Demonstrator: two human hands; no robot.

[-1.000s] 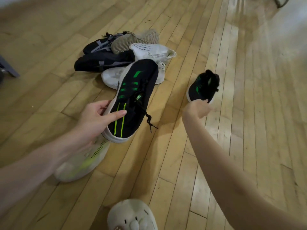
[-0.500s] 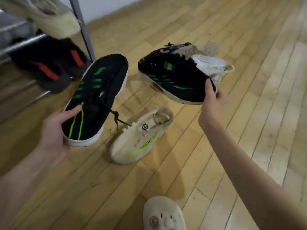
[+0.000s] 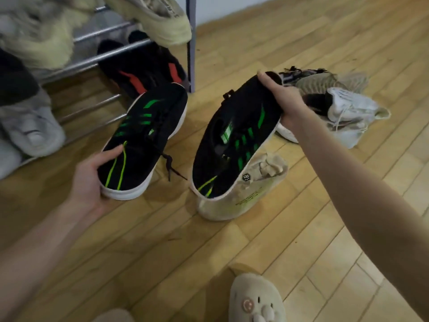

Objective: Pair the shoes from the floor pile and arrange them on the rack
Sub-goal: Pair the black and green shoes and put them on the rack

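- My left hand [image 3: 89, 182] grips the toe end of the left black shoe [image 3: 144, 145]: thumb on top of the upper, fingers curled under the white sole.
- My right hand [image 3: 284, 102] grips the heel end of the right black shoe [image 3: 234, 145], thumb at the collar, fingers wrapped round the heel and sole.
- Both shoes are held above the floor [image 3: 162, 252], apart, side by side. Their markings match, so I judge them a pair.
- The two shoes point opposite ways relative to my grips: I hold the left one by its toe, the right one by its heel.
- The rack [image 3: 109, 54] lies to the upper left. The left shoe's far end is just before it, so my left hand is the nearer one. The left shoe's long axis already runs roughly toward the lower shelf.
- Materials: black knit uppers with green stripes, smooth white rubber soles, and a loose black lace [image 3: 170, 163] hanging from the left shoe.
- A beige shoe [image 3: 243, 198] lies on the floor below the right shoe. The remaining pile [image 3: 336, 101] sits behind my right hand.
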